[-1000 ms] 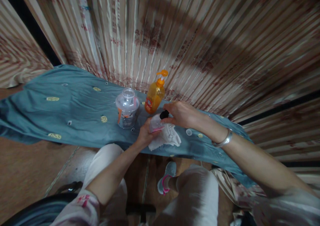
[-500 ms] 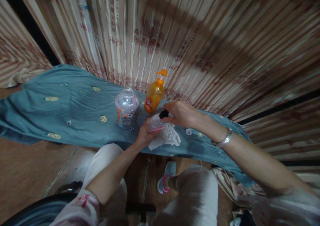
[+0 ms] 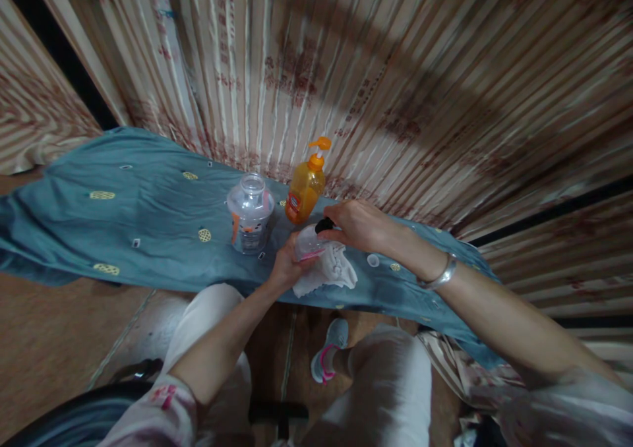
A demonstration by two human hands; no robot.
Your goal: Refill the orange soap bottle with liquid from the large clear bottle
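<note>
My left hand (image 3: pixel 288 264) is closed around a small clear cup-like container (image 3: pixel 307 241) with pink at its lower edge. In my right hand (image 3: pixel 353 224), which wears a silver bracelet at the wrist, the fingers pinch a small black object (image 3: pixel 324 225) at the container's upper right. A crumpled white cloth (image 3: pixel 332 270) lies under and beside the container. Just behind my hands stands an orange pump bottle (image 3: pixel 305 190). A large clear plastic jar (image 3: pixel 250 216) with an orange print, its mouth uncovered, stands to the left.
The bench bears a teal patterned cloth (image 3: pixel 158 226). A small clear round piece (image 3: pixel 372 260) lies right of the white cloth. Striped curtains (image 3: pixel 306 58) hang close behind the bench. My knees and one shoe (image 3: pixel 337 333) are below its front edge.
</note>
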